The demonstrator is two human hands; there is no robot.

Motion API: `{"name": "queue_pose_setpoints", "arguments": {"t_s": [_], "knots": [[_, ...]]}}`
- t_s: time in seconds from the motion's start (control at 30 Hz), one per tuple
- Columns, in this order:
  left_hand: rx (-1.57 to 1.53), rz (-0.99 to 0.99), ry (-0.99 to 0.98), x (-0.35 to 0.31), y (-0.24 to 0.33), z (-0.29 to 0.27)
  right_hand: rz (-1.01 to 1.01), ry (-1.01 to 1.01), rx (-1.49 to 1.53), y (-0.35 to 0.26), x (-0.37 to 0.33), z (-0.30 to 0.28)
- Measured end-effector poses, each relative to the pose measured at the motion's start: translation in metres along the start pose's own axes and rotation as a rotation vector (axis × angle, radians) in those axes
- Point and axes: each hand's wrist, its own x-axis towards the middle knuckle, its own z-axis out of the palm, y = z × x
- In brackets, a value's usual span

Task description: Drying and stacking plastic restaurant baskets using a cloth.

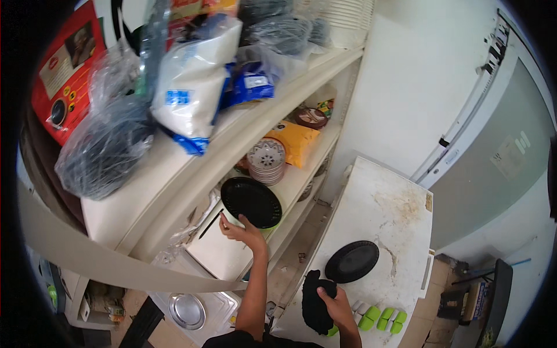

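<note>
At the middle shelf my left hand [241,232] is raised with its fingers apart, its fingertips overlapping the near rim of a black oval plate [251,203]. Whether they touch the plate I cannot tell. That plate lies beside a stack of patterned bowls [266,156], and a thin black stick [211,224] lies left of the hand. My right hand [337,303] is closed on a bunched black cloth [316,310] over the stained white surface [371,191]. Just beyond the cloth, a second black oval plate [352,261] rests on this surface.
Green-and-white small containers [391,320] sit right of my right hand. The upper shelf [226,110] holds a white bag [197,75] and several plastic-wrapped bundles [110,145]. A yellow packet [295,141] lies behind the bowls. A round metal dish [187,311] is at lower left.
</note>
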Motion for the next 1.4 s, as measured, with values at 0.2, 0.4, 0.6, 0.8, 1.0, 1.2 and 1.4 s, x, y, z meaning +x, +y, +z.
{"name": "queue_pose_setpoints", "arguments": {"t_s": [0.2,0.4,0.6,0.8,1.0,1.2,1.4], "knots": [[-0.239,0.649,-0.846,-0.103,-0.013,-0.033,-0.053,0.298,0.178,0.015,0.004,-0.02],[0.143,0.971,-1.307,-0.199,-0.014,-0.022,-0.134,0.506,0.297,0.019,-0.011,-0.047],[0.203,0.977,-1.352,-0.22,-0.015,-0.016,-0.177,0.569,0.384,0.027,-0.026,-0.071],[0.116,0.963,-1.239,-0.213,0.015,-0.041,-0.274,0.768,0.521,0.015,-0.037,-0.069],[-0.337,0.796,-1.577,-0.201,0.049,-0.105,-0.687,1.066,0.05,0.015,-0.035,-0.066],[-1.065,-0.368,-1.706,-0.203,0.079,-0.138,-0.925,0.762,-0.189,0.019,-0.043,-0.047],[-1.099,-0.877,-1.636,-0.187,0.013,-0.132,-1.044,0.346,-0.649,0.018,-0.051,-0.039]]}}
